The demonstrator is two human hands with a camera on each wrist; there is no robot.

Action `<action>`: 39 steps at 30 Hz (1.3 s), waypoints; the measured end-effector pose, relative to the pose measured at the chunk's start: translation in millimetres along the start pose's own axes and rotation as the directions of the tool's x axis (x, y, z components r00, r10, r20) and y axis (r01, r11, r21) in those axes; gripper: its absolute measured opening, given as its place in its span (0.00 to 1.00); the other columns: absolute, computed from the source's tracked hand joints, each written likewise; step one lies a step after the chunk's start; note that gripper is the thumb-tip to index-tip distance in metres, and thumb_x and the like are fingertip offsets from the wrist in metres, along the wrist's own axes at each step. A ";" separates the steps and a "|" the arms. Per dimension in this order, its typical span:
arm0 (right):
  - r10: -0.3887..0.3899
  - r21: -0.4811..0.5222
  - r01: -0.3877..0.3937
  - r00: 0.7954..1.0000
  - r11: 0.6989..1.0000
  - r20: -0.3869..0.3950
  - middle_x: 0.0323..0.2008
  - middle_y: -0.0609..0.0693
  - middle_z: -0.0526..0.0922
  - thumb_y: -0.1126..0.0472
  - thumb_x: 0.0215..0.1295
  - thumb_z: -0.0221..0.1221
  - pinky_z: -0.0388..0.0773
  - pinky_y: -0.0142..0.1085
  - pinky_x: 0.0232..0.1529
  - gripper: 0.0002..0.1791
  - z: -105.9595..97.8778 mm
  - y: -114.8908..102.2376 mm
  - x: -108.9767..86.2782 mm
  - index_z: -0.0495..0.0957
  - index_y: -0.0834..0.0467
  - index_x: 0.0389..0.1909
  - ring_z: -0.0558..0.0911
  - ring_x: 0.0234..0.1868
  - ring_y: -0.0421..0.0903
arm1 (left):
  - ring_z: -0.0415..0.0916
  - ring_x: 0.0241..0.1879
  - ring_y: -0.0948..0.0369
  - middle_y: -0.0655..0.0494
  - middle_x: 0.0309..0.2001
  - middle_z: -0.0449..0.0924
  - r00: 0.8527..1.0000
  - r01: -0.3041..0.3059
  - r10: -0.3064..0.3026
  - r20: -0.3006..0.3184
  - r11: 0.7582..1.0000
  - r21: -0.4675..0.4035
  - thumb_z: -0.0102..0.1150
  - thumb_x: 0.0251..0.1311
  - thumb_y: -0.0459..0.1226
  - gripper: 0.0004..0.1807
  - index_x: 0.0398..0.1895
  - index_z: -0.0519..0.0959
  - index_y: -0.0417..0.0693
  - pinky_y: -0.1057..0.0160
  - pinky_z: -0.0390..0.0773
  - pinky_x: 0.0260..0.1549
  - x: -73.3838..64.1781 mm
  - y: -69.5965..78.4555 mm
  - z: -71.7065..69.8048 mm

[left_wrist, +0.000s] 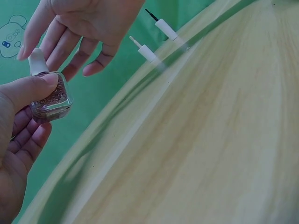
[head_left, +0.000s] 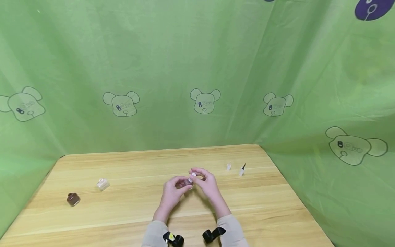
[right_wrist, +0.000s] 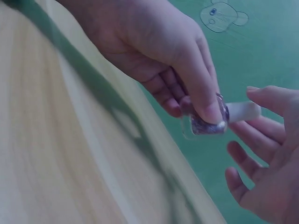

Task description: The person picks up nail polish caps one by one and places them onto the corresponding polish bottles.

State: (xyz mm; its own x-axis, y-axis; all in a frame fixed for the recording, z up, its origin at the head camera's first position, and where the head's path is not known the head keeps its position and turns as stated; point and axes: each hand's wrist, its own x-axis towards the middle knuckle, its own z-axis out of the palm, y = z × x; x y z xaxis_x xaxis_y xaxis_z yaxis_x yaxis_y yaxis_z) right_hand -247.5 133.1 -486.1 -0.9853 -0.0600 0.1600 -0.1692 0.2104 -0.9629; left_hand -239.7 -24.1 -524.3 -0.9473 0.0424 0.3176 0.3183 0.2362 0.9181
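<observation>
My left hand [head_left: 172, 192] holds a small square glass nail polish bottle [left_wrist: 55, 100] with dark reddish glitter inside, thumb pressed on its side. A white cap [right_wrist: 244, 111] stands on the bottle's neck. Around that cap are the thumb and fingers of my right hand [head_left: 207, 183], the thumb on one side and fingers on the other. The right hand's other fingers spread loosely. Both hands are above the middle of the table, the bottle tilted between them.
On the wooden table [head_left: 123, 209], a dark brown polish bottle [head_left: 73, 199] and a clear bottle [head_left: 103, 184] stand uncapped at left. Two white brush caps stand at right, one with a pale brush [head_left: 229, 166], one with a black brush [head_left: 242, 171]. Green curtain [head_left: 166, 130] surrounds the table.
</observation>
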 end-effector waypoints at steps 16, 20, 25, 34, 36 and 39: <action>0.049 0.078 -0.059 0.991 0.995 0.123 0.50 0.60 0.84 0.63 0.63 0.62 0.79 0.32 0.57 0.18 -10.3 2.4 1.1 0.78 0.64 0.53 0.85 0.50 0.46 | 0.78 0.32 0.65 0.51 0.34 0.86 0.999 0.036 -0.036 -0.008 0.999 -0.019 0.75 0.46 0.42 0.18 0.40 0.84 0.45 0.72 0.81 0.36 -0.4 1.7 0.2; 0.052 0.077 -0.058 0.996 0.995 0.077 0.48 0.61 0.85 0.65 0.62 0.63 0.80 0.30 0.54 0.16 -8.5 0.9 0.2 0.80 0.65 0.50 0.86 0.47 0.46 | 0.77 0.32 0.65 0.51 0.34 0.85 0.999 0.045 -0.045 0.000 0.999 -0.014 0.75 0.46 0.43 0.18 0.39 0.84 0.44 0.73 0.80 0.34 -0.5 3.1 0.0; 0.055 0.040 -0.054 0.998 0.998 -0.012 0.42 0.60 0.87 0.65 0.59 0.65 0.82 0.30 0.49 0.13 -3.7 1.3 -0.5 0.82 0.65 0.45 0.86 0.39 0.39 | 0.77 0.31 0.65 0.50 0.33 0.85 0.999 0.043 -0.043 0.003 0.999 -0.017 0.75 0.46 0.42 0.18 0.39 0.84 0.43 0.73 0.80 0.34 -0.6 3.1 0.6; 0.033 -0.039 -0.042 0.979 0.998 -0.201 0.27 0.56 0.87 0.60 0.50 0.73 0.76 0.26 0.28 0.12 5.3 2.0 -1.3 0.84 0.63 0.32 0.80 0.25 0.38 | 0.77 0.29 0.68 0.52 0.31 0.85 1.000 -0.002 0.003 -0.028 1.000 0.030 0.76 0.46 0.41 0.16 0.37 0.84 0.43 0.72 0.81 0.33 -1.5 1.2 3.2; 0.042 -0.038 -0.052 0.973 0.998 -0.227 0.25 0.55 0.86 0.61 0.48 0.73 0.76 0.26 0.26 0.12 7.0 1.6 -1.4 0.83 0.63 0.30 0.79 0.24 0.37 | 0.76 0.29 0.68 0.52 0.31 0.85 1.000 -0.006 0.007 -0.027 1.000 0.030 0.75 0.46 0.41 0.16 0.37 0.84 0.44 0.72 0.81 0.33 -1.7 0.9 3.8; 0.063 -0.027 -0.072 0.965 0.997 -0.256 0.23 0.53 0.86 0.62 0.47 0.74 0.76 0.26 0.25 0.12 9.0 0.8 -1.4 0.83 0.64 0.28 0.79 0.23 0.36 | 0.76 0.28 0.69 0.52 0.31 0.86 1.000 -0.019 0.019 -0.024 0.999 0.030 0.75 0.46 0.40 0.16 0.37 0.84 0.44 0.71 0.82 0.33 -1.8 0.8 4.6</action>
State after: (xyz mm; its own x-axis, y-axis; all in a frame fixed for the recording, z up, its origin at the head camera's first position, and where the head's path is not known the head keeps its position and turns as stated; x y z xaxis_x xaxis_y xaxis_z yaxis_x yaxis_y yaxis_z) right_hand -246.1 124.6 -489.1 -0.9672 0.2054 0.1492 -0.0979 0.2404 -0.9657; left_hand -237.9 -19.6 -525.3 -0.9398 0.0241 0.3408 0.3348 0.2648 0.9043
